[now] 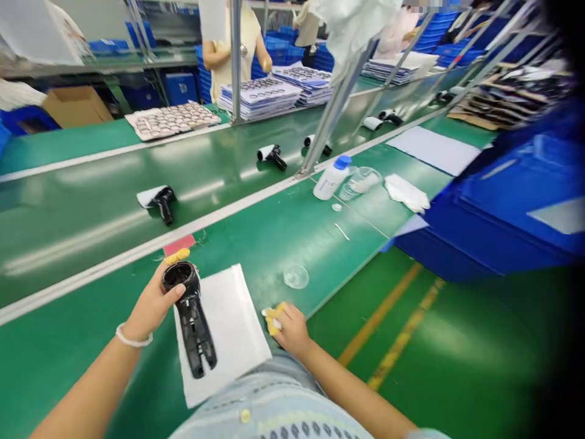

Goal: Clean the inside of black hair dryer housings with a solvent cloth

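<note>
My left hand (158, 299) is closed around the round head of a black hair dryer housing (195, 326), with the thumb on its rim. The housing's open ring faces up, and its handle points down over a white sheet (231, 329). A yellow finger cover (177, 256) shows on that hand beyond the ring. Close to the bench's front edge, my right hand (287, 326) is closed, with yellow coverings at its fingertips. Small white bits show between those fingers; what they belong to is unclear. A clear shallow dish (296, 276) lies just beyond this hand.
A white bottle with a blue cap (332, 178), a clear cup (363, 181), a cotton swab (342, 231) and a white cloth (406, 192) lie farther right. Several hair dryers (163, 202) rest on the conveyor (91, 189). Blue crates (512, 195) stand right. Metal posts (336, 103) rise behind.
</note>
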`<state>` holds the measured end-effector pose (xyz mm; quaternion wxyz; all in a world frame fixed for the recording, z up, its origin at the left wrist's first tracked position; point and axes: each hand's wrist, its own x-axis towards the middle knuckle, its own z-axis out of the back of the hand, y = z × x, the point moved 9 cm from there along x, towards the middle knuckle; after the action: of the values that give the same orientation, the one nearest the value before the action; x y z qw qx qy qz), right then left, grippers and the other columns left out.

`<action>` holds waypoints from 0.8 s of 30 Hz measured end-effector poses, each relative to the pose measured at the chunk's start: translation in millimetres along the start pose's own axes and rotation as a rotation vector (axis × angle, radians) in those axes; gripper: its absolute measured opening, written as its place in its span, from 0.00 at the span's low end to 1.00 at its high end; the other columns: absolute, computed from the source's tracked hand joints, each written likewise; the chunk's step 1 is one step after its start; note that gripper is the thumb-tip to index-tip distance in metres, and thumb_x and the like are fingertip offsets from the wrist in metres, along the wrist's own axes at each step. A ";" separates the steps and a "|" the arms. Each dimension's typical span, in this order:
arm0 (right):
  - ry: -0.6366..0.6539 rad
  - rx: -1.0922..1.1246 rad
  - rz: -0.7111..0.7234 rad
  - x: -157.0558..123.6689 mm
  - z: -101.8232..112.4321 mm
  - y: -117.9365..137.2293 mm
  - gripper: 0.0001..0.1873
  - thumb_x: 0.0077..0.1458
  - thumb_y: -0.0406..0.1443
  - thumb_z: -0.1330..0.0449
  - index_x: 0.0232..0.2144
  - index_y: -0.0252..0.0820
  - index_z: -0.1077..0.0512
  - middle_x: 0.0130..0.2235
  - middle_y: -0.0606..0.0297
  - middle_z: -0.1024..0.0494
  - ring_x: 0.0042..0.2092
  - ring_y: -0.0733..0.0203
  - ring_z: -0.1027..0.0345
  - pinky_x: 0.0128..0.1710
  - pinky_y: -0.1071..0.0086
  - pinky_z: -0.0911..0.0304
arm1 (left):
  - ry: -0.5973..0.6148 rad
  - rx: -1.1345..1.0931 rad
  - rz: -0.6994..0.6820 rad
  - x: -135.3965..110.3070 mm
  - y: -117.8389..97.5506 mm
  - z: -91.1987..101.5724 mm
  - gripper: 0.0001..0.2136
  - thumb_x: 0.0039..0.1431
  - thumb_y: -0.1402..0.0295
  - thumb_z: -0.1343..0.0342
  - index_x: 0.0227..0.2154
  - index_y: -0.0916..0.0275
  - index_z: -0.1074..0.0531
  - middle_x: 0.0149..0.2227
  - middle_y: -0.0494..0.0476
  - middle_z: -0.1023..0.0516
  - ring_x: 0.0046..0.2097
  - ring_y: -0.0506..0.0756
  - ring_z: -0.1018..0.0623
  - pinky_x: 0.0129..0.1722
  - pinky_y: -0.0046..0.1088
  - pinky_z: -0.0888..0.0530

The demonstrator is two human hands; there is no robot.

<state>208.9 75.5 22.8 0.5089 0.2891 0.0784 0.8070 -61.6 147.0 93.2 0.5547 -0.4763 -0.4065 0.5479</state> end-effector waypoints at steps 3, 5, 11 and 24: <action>0.025 0.016 -0.054 -5.1 12.1 -9.9 0.10 0.55 0.33 0.47 0.34 0.43 0.26 0.26 0.65 0.30 0.27 0.64 0.32 0.27 0.71 0.34 | 0.013 -0.198 0.045 -31.9 29.2 -46.9 0.42 0.51 0.44 0.44 0.63 0.59 0.51 0.58 0.66 0.33 0.57 0.66 0.30 0.53 0.42 0.28; 0.059 -0.002 -0.088 -1.3 32.9 -21.8 0.10 0.57 0.34 0.47 0.37 0.44 0.25 0.28 0.66 0.30 0.29 0.65 0.33 0.29 0.73 0.35 | -0.020 -0.196 0.028 -41.7 41.2 -64.5 0.42 0.51 0.45 0.44 0.64 0.58 0.52 0.60 0.66 0.37 0.61 0.66 0.35 0.58 0.43 0.33; 0.381 -0.294 -0.164 54.1 79.6 -69.6 0.12 0.58 0.35 0.46 0.40 0.40 0.24 0.36 0.60 0.28 0.35 0.62 0.31 0.35 0.71 0.38 | -0.095 0.133 -0.073 -46.9 33.1 -94.8 0.39 0.50 0.54 0.38 0.62 0.58 0.47 0.53 0.62 0.34 0.56 0.63 0.31 0.57 0.45 0.33; 0.877 -0.652 0.006 79.6 21.1 -78.3 0.12 0.54 0.29 0.48 0.35 0.38 0.26 0.41 0.56 0.26 0.34 0.57 0.28 0.28 0.70 0.42 | -0.038 0.155 -0.199 -49.5 33.6 -103.1 0.24 0.48 0.60 0.37 0.47 0.60 0.36 0.48 0.60 0.27 0.51 0.61 0.26 0.52 0.41 0.28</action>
<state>256.1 177.8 37.9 0.4895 -0.2471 0.0284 0.8358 27.8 87.4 41.8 0.6336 -0.3791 -0.4185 0.5289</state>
